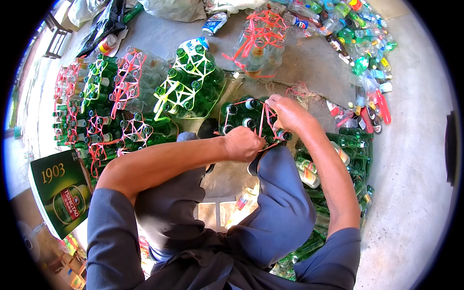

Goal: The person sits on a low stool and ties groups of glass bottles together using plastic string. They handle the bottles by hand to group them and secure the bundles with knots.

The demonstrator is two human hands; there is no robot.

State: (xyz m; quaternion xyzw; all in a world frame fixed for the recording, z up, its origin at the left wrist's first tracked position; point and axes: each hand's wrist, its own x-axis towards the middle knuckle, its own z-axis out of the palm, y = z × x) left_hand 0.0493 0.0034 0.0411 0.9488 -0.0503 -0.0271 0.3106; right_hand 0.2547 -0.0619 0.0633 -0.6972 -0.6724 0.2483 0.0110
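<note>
Several green glass bottles (237, 119) stand close together on the floor between and beyond my feet, their open mouths facing up. A thin red plastic strap (261, 121) runs around their necks and crosses between them. My left hand (243, 144) is closed in a fist on the strap at the near side of the cluster, over the nearest bottles. At the far right side, my right hand (289, 113) pinches the strap between thumb and fingers. The hands cover part of the strap and some necks.
Tied green bottles (190, 78) with yellow strapping stand ahead left; strapped clear bottles (259, 52) stand farther ahead. Loose green bottles (349, 145) lie by my right leg. Plastic bottles (357, 34) are heaped far right. A Tsingtao carton (59, 192) is at my left.
</note>
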